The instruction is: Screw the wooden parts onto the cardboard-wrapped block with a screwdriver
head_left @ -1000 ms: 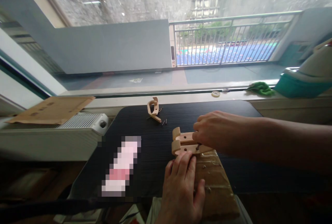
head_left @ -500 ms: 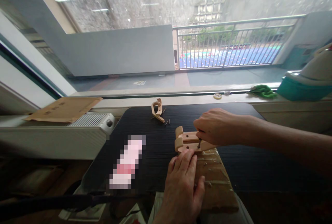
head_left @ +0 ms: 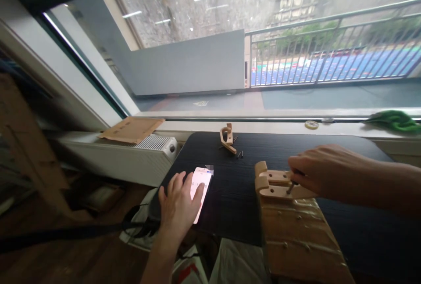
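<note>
**A:** Where is the screw?

**B:** The small dark screw (head_left: 290,187) stands, slightly tilted, in the nearer of 2 pale curved wooden hook pieces (head_left: 272,185) at the far end of the tape-wrapped wooden board (head_left: 296,235). The right hand (head_left: 324,172) pinches it, fingers clenched on its top.

**A:** And the left hand (head_left: 179,203)?

**B:** It's left of the board, flat on a white smartphone (head_left: 203,177) on the black desk (head_left: 237,187). Its fingers are spread and grasp nothing.

**A:** Any advice?

**B:** Nothing braces the hooks, I'd judge. Set the screw square and turn it gently. Loose screws (head_left: 240,154) lie beyond the board.
</note>
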Motion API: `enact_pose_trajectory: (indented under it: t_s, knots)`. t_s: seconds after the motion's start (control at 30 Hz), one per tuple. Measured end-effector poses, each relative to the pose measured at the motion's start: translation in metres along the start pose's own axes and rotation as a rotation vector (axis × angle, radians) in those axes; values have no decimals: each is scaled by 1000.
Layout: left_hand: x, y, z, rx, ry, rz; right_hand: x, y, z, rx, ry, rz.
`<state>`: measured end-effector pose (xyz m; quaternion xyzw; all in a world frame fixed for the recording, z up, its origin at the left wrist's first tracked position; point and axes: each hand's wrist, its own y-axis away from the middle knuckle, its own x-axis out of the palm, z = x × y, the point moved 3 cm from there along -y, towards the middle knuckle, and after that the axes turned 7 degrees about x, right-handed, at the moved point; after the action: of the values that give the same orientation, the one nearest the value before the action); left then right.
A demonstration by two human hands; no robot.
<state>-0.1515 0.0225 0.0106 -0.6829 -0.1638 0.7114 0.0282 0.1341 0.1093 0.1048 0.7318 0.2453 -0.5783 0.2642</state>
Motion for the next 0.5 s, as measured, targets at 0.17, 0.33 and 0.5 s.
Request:
enact_pose_trajectory:
  t_s: [0.17,0.33,0.5]
  knots:
    - [20,-21,-1,9,12,55,11,-1,-8,18,-41,1]
    - [35,-34,-10,11,15,99,15,-1,-13,43,-91,0]
    - [41,-39,-9,16,1,132,15,3,-16,62,-144,31]
